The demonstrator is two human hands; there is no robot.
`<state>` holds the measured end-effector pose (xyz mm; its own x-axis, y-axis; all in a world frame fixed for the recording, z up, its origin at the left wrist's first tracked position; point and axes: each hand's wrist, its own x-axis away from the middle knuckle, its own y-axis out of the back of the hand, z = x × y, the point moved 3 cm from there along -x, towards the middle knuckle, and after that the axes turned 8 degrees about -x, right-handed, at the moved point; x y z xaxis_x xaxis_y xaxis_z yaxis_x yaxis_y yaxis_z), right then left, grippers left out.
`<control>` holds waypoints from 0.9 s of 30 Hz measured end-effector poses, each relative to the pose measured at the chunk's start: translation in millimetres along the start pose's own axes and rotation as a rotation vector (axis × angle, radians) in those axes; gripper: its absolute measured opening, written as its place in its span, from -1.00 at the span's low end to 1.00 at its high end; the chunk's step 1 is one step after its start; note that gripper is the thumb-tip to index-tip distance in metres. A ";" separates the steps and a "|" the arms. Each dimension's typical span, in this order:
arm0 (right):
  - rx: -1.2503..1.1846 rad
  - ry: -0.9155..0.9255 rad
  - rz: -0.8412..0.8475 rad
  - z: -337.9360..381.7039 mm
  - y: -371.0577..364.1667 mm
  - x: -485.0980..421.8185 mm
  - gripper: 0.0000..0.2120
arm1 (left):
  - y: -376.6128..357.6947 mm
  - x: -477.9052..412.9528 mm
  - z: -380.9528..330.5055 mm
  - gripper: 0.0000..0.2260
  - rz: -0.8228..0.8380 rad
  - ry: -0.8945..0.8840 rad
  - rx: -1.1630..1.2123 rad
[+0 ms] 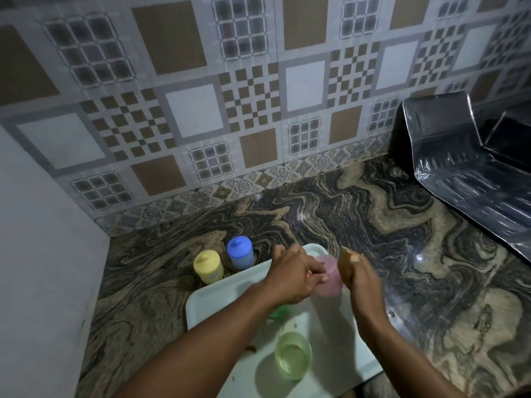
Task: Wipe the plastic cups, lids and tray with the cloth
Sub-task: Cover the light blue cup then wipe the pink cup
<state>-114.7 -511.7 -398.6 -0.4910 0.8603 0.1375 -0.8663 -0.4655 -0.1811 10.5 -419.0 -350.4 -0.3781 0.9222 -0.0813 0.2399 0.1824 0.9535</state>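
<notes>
While the left hand (296, 275) grips the pink cup (330, 278) from its left side, fingers curled onto the wall, the right hand (357, 275) sits just right of the cup, clenched round a brownish cloth (346, 258) that sticks up above the knuckles. Key relation: the cup is sandwiched between the two hands at centre frame, over the far end of the white tray (218, 305), with the cloth touching or nearly touching its right flank. Motion blur, so can't call the cup's axis or which way the mouth faces. My read is that the right hand is nearest for the wipe and the left should only brace or rotate. Open green cup (293, 359) stands upright on the tray, lower centre. Lidded yellow cup (208, 265) and blue cup (240, 252) stand off the tray on the countertop (373, 225), left of centre.
</notes>
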 end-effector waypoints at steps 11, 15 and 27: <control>-0.373 -0.689 0.403 52.2 -43.1 4.1 -0.59 | 54.0 -9.5 12.9 -0.77 0.128 0.065 0.850; -0.401 -0.676 0.326 53.4 -54.5 5.5 -0.60 | 59.9 -11.6 19.3 -0.73 0.148 0.136 0.897; -0.495 -0.735 0.322 51.4 -63.3 7.6 -0.48 | 63.0 -21.3 29.6 -0.78 0.159 0.157 0.963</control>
<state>-68.2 -486.4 -336.1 -0.7811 0.2798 0.5582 -0.6242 -0.3713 -0.6874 60.1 -417.0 -297.2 -0.3756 0.9172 0.1329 0.8970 0.3236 0.3012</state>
